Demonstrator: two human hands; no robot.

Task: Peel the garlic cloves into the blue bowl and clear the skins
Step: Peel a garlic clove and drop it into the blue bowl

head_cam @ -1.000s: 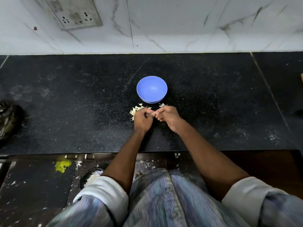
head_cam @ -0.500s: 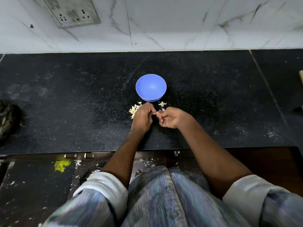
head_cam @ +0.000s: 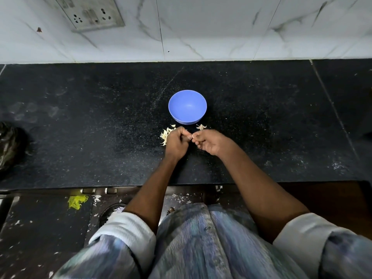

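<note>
The blue bowl (head_cam: 187, 107) stands on the black counter (head_cam: 80, 127) and looks empty inside. Just in front of it my left hand (head_cam: 175, 142) and my right hand (head_cam: 211, 142) meet, fingers curled. Between their fingertips they pinch a small garlic clove (head_cam: 191, 137), mostly hidden by the fingers. A heap of pale garlic skins (head_cam: 166, 134) lies left of my left hand. A smaller scrap of garlic skin (head_cam: 201, 127) lies beside the bowl's front right.
A dark crumpled bag (head_cam: 10, 146) sits at the counter's left edge. A marble wall with a socket plate (head_cam: 90, 13) runs behind the counter. Below the counter's front edge the floor shows scattered skins and a yellow scrap (head_cam: 76, 201).
My right hand has rolled palm-up and drawn slightly to the right, away from the left hand. The hands still work the clove between them. The bowl has stayed put.
</note>
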